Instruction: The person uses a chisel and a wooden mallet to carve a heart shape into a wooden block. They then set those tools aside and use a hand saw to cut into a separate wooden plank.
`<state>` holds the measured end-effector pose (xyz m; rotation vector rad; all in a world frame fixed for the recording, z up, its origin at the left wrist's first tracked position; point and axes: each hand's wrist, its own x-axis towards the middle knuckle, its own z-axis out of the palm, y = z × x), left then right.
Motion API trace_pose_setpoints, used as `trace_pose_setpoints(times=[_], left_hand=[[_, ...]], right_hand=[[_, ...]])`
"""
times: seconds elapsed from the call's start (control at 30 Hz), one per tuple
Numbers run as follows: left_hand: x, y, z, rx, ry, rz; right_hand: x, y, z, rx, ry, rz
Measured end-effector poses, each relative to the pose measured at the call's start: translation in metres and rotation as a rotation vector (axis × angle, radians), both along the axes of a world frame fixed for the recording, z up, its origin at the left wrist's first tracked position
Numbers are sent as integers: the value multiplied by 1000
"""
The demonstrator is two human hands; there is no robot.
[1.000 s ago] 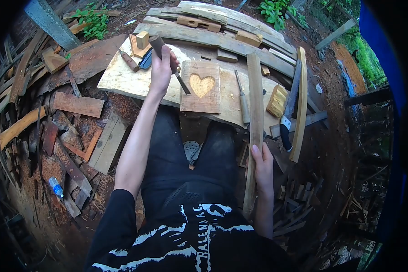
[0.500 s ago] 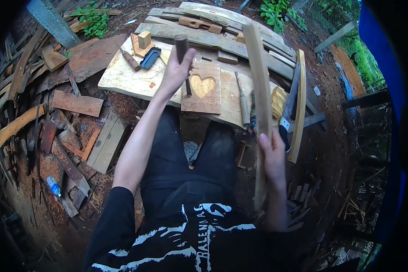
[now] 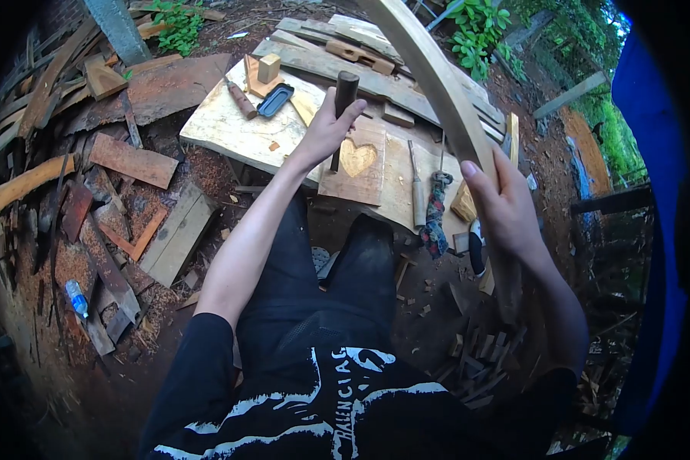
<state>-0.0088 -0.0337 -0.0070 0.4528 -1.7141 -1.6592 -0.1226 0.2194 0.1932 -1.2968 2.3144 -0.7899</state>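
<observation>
My left hand (image 3: 331,130) is wrapped round a chisel (image 3: 346,90) with a dark, thick handle. Its blade stands nearly upright on the left part of a square board (image 3: 353,188), beside a carved heart recess (image 3: 358,158). Raised over the right side of the bench, my right hand (image 3: 502,199) grips a long wooden bar (image 3: 441,84), which slants from the top of the view down past my wrist. Below the bar lie a second chisel (image 3: 418,195) and a tool wrapped in patterned cloth (image 3: 435,222).
The wooden bench (image 3: 238,138) holds a knife (image 3: 241,101), a dark oval case (image 3: 275,100), a small wood block (image 3: 268,67) and stacked planks (image 3: 322,61). Scrap wood (image 3: 134,159) and a plastic bottle (image 3: 77,297) lie on the ground at left.
My right hand has risen to the right with the bar, now tilted more. The view has shifted, so the bench and board appear lower and further right. My left hand still holds the chisel.
</observation>
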Motion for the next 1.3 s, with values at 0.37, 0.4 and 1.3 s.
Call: trace_pose_setpoints(times=[0.37,0.4,1.3], left_hand=[[-6,5,-5,-12,16,204],[-6,5,-7,-13,38,230],[-3,24,-1,-286,-86,131]], right_hand=[[1,-9,-5,123,57,53],[-2,-10,-6,212,106,87],[3,22,-20,11,-91,-98]])
